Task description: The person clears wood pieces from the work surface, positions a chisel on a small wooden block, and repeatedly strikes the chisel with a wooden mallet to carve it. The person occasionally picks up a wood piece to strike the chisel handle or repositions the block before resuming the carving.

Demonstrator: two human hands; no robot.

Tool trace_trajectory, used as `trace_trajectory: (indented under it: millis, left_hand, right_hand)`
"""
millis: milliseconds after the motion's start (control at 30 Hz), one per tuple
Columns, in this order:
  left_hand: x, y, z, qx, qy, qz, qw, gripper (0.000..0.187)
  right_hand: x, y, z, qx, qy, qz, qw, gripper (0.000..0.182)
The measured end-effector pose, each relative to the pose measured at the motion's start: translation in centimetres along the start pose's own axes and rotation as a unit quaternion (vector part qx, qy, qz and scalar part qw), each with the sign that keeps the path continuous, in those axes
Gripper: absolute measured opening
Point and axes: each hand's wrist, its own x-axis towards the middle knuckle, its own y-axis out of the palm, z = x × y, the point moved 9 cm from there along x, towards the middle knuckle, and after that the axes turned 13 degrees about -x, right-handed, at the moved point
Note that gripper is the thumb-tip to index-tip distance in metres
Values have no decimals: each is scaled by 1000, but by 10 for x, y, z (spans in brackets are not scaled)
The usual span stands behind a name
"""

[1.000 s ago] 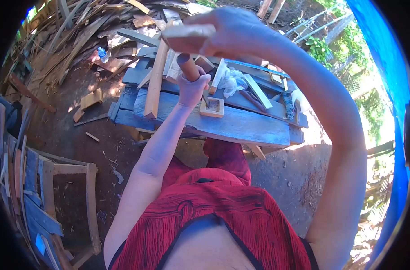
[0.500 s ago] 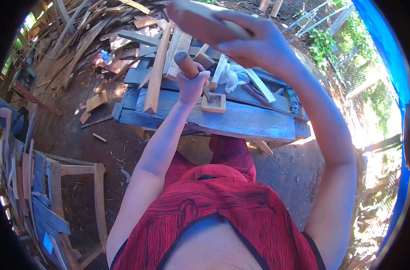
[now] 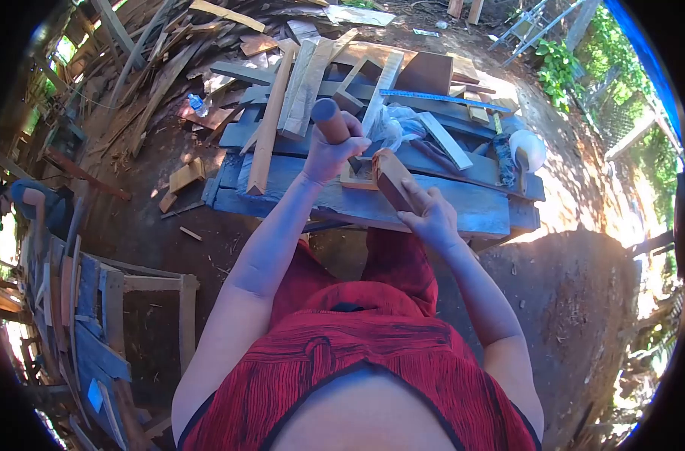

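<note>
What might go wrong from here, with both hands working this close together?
The left hand grips a round brown wooden handle close to the brown wooden block in the right hand, so a stray swing might catch its fingers.

The small pale square wooden frame shows no clamp or hand steadying it, so it may slip.

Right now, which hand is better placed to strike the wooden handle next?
Probably the right hand: it holds a wooden block, while the left hand is wrapped around the wooden handle.
</note>
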Motion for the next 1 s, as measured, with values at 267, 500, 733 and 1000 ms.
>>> trace_trajectory:
  millis: [267,500,733,1000]
  left_hand:
    - [4,49,18,155,73,-44,984,10]
    - [-12,97,39,332,136,27,933,22]
    - [-7,104,54,374,93,49,921,26]
    - [-2,104,53,373,84,48,923,25]
  right_hand:
    - [-11,10,4,-5,-28,-60,998,67]
    - [-13,28,-48,449,78,-36,889,63]
    - [-70,-122,-94,412,133,-357,828,56]
    - [-65,-132,-34,467,70,-353,808,27]
